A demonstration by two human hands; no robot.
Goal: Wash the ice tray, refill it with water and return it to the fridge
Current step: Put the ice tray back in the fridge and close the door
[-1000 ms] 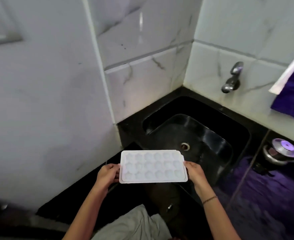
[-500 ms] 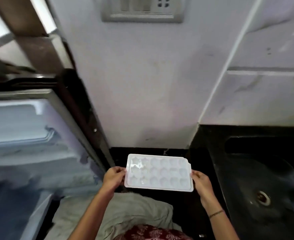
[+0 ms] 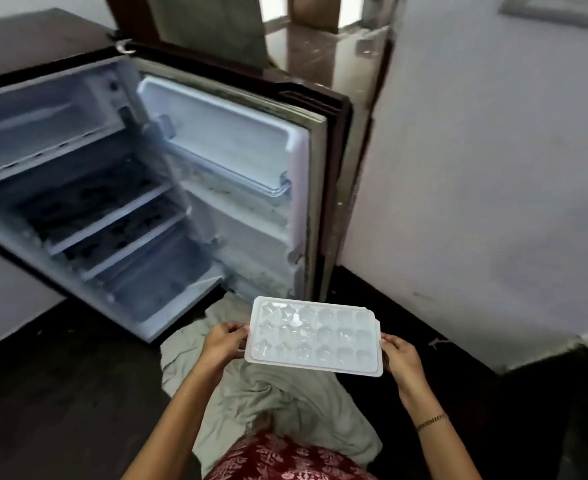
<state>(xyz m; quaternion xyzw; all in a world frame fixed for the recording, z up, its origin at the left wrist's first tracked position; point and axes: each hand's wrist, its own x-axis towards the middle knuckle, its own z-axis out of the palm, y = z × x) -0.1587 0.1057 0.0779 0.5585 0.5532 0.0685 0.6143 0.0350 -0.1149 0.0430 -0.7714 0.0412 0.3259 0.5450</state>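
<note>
Ice tray level, long axis crosswise; 2 short ends pinched by left hand and right hand; fridge open ahead-left.

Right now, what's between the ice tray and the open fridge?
Head view: just a crumpled pale cloth on the dark floor lies between ice tray and fridge.

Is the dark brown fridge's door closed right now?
No, the door of the dark brown fridge stands swung wide open, showing the shelves inside.
</note>
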